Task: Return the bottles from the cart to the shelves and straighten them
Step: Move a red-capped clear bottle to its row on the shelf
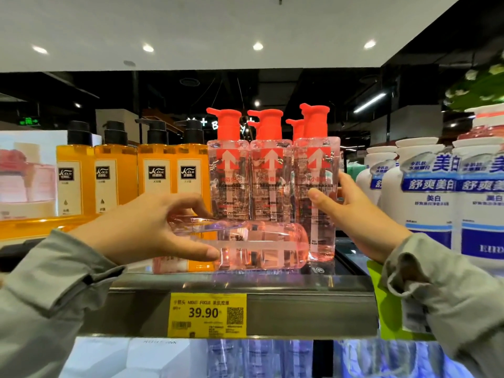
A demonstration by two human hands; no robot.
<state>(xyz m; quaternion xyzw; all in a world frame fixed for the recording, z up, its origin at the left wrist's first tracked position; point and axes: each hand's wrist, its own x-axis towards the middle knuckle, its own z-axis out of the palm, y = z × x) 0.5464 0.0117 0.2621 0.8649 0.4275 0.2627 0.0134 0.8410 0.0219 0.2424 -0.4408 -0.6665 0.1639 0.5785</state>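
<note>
Head view: the left hand (pixel 141 236) curls thumb and fingers round a pink bottle (pixel 259 246) lying sideways along the near edge of the shelf (pixel 300 304), while the right hand (pixel 360 216) grips the rightmost upright red-pump bottle (pixel 319 170) in the row just behind it.
</note>
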